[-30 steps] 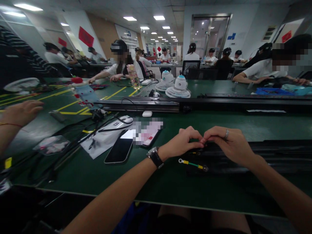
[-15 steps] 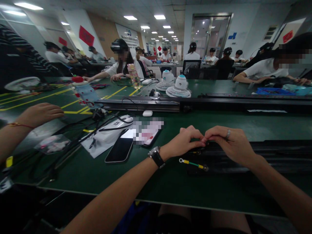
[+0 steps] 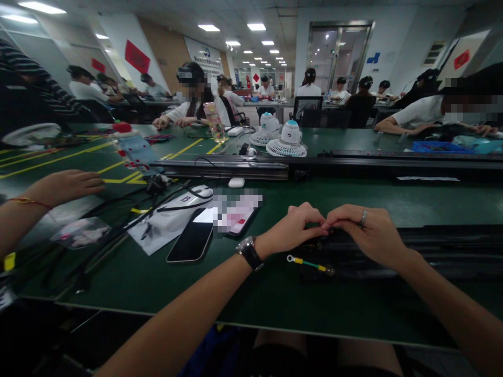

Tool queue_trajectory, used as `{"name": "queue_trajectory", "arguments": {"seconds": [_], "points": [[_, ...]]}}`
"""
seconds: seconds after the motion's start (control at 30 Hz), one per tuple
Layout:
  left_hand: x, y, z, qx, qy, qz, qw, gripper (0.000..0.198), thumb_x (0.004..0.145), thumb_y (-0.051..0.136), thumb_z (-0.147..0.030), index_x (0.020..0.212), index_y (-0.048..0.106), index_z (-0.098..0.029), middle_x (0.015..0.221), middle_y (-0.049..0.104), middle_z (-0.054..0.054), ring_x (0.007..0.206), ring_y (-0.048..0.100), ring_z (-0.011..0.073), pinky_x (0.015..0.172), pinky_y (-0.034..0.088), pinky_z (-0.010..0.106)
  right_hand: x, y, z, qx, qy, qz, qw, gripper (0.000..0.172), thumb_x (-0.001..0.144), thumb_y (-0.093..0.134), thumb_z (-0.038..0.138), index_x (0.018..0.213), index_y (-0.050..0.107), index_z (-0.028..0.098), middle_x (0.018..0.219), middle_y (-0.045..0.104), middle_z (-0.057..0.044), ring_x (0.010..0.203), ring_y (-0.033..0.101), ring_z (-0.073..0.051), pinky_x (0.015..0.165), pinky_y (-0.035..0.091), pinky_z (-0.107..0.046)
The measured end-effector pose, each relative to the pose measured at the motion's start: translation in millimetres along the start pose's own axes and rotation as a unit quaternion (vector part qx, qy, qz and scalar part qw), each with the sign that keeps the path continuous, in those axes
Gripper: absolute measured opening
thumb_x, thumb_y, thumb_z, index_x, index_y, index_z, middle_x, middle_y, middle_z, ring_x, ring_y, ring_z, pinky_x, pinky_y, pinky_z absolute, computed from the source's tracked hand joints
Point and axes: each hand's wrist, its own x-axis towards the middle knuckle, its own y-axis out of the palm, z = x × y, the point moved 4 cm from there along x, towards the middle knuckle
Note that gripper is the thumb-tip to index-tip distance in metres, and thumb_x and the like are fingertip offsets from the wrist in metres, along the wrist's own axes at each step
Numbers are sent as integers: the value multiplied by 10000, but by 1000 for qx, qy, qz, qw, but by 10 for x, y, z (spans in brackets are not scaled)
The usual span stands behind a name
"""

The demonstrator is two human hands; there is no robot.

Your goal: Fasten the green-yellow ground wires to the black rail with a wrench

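Note:
My left hand [image 3: 294, 225], with a watch [image 3: 250, 253] on its wrist, pinches with thumb and forefinger. Fingertip to fingertip with it, my right hand [image 3: 367, 230], which wears a ring, is also closed in a pinch. Whatever small thing they hold is too hidden to name. Both hands are at the left end of long black bars [image 3: 440, 246] lying on the table. Just below the left hand, a short green wire [image 3: 310, 264] with yellow sleeves and a ring terminal sticks out from a bar end.
Left of my hands are a black-screened phone [image 3: 190, 242], a second phone [image 3: 241, 220], a white earbud case [image 3: 236, 183] and cables. Another person's hand [image 3: 65, 188] rests at the far left. Two white fans [image 3: 287, 140] stand beyond a metal rail [image 3: 228, 170] on the green table [image 3: 251, 298].
My hands hold nearly the same pinch, fingertips together. The whole view has shifted slightly. Across the table, a co-worker's outstretched arm has drawn back in.

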Motion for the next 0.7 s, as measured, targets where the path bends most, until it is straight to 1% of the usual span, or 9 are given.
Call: {"name": "queue_trajectory", "arguments": {"seconds": [0.37, 0.5, 0.7], "points": [[-16, -36, -23, -7, 7, 10, 1000, 146, 998, 610, -360, 1033, 691, -243, 992, 666, 5, 1047, 532, 206, 910, 364, 340, 3, -5, 9, 10, 5, 11, 1000, 181, 1008, 555, 120, 1003, 695, 234, 949, 768, 6, 836, 713, -138, 763, 545, -247], [-23, -40, -32, -13, 6, 14, 1000, 151, 995, 615, -367, 1035, 693, -244, 1004, 674, 6, 1052, 530, 209, 920, 360, 342, 6, -6, 10, 15, 2, 8, 1000, 173, 1010, 554, 133, 1000, 694, 235, 948, 769, 0, 830, 715, -149, 765, 552, -263], [-25, -38, -31, -9, 7, 7, 1000, 160, 998, 611, -369, 1040, 694, -238, 1026, 678, 13, 1063, 532, 208, 922, 364, 340, 12, -5, 22, 12, 4, 2, 1000, 184, 1007, 546, 132, 998, 696, 240, 948, 774, -4, 839, 724, -158, 762, 557, -274]]}}
